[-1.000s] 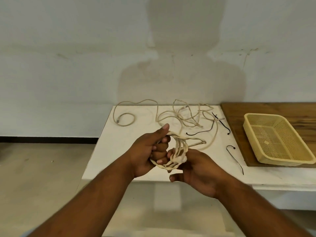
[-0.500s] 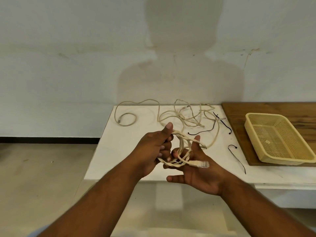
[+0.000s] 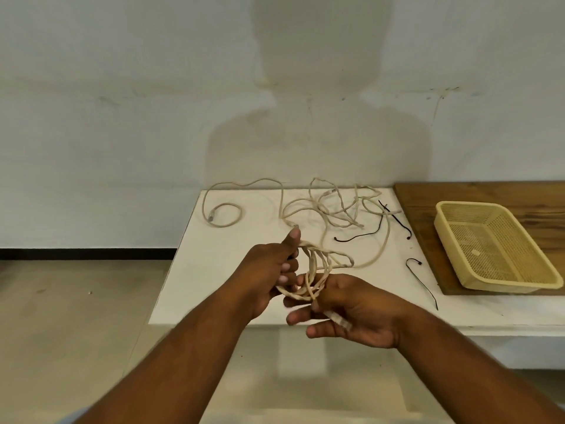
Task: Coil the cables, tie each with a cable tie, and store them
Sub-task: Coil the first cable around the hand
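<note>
A small coil of cream cable (image 3: 316,272) hangs in front of me above the white table's front edge. My left hand (image 3: 270,273) grips the coil's left side, thumb raised. Just right of it, my right hand (image 3: 351,313) holds the cable's loose end, whose clear plug (image 3: 337,319) lies across the fingers, wrapped round the coil. More cream cable (image 3: 331,206) lies tangled at the back of the table, with one end curled at the left (image 3: 223,214). Three black cable ties (image 3: 356,238) (image 3: 397,221) (image 3: 423,281) lie on the right part of the table.
A yellow mesh basket (image 3: 519,283) sits on a wooden board (image 3: 477,194) at the right. The white table (image 3: 220,261) stands against a white wall, and tiled floor lies to its left and below me.
My right hand has brought the plug end down and round the coil's lower side. The plug, which lay out on the palm, now sits lower across the fingers. My left hand keeps its grip.
</note>
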